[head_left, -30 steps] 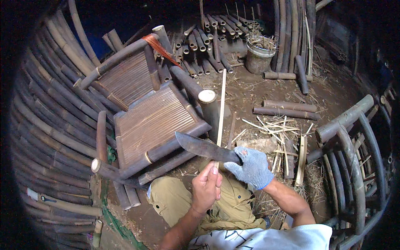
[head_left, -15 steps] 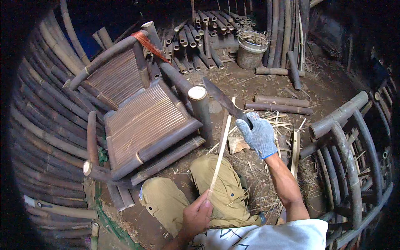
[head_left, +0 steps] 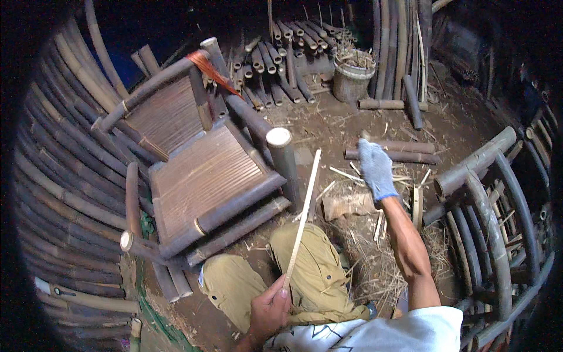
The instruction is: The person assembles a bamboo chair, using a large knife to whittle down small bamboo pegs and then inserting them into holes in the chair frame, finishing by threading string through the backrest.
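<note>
My left hand (head_left: 270, 305), bare, pinches the lower end of a long, pale bamboo strip (head_left: 301, 229). The strip slants up and slightly right over my knee, its far end beside the chair's front post. My right hand (head_left: 376, 170), in a grey knitted glove with a blue cuff, is stretched forward over the ground near two cut bamboo lengths (head_left: 410, 157). Its fingers look closed, and a small tan bit shows at their tip. No knife blade can be made out there. Beneath it lie a wooden block (head_left: 349, 206) and scattered pale slivers.
A dark bamboo chair (head_left: 205, 170) with a slatted seat stands at left. Bamboo frames (head_left: 487, 229) rise on the right. Farther back are stacked poles (head_left: 275, 58) and a bucket of scraps (head_left: 353, 76). Shavings (head_left: 375, 270) cover the ground by my right knee.
My right hand has moved forward, away from the strip; the broad knife blade it held is no longer visible. My left hand and the strip have shifted slightly left.
</note>
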Demonstrator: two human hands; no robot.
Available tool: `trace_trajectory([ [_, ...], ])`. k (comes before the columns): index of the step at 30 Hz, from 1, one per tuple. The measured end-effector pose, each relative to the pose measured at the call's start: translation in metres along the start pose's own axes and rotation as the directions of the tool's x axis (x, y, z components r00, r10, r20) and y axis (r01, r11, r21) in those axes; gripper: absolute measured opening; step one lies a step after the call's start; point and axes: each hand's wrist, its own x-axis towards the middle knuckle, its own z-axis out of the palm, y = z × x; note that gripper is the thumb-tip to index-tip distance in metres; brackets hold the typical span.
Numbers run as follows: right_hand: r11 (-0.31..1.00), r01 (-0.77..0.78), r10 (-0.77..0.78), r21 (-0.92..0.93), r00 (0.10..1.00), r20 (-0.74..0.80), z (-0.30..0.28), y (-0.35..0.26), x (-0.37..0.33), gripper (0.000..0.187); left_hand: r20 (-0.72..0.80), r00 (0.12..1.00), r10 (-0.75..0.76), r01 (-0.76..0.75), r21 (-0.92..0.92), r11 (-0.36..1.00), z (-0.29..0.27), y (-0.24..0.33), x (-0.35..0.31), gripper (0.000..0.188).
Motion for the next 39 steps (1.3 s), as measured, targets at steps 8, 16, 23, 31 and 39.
trace_trajectory([
  [8, 0.992, 0.081, -0.116, 0.095, 0.886, 0.449, -0.048, -0.13, -0.071, 0.048, 0.01, 0.806, 0.592, -0.49, 0.574, 0.657, 0.015, 0.035, 0.091, 0.032],
  [16, 0.997, 0.062, -0.078, 0.052, 0.892, 0.445, -0.034, -0.12, -0.077, 0.05, -0.036, 0.809, 0.587, -0.453, 0.598, 0.661, 0.028, 0.037, 0.087, 0.029],
  [23, 0.971, -0.225, 0.236, -0.078, 0.953, 0.189, -0.029, -0.022, -0.023, 0.048, 0.117, 0.886, 0.449, -0.405, 0.668, 0.624, 0.006, -0.001, 0.019, 0.031],
  [31, 0.385, -0.827, 0.319, 0.41, 0.537, 0.781, -0.043, -0.111, -0.054, 0.032, -0.414, 0.808, 0.42, -0.551, -0.278, 0.787, -0.01, -0.001, 0.084, 0.034],
  [39, -0.256, -0.77, 0.255, 0.585, 0.53, 0.809, -0.002, -0.181, -0.07, 0.027, -0.383, 0.681, 0.624, -0.699, -0.087, 0.71, 0.041, 0.046, 0.14, 0.021],
])
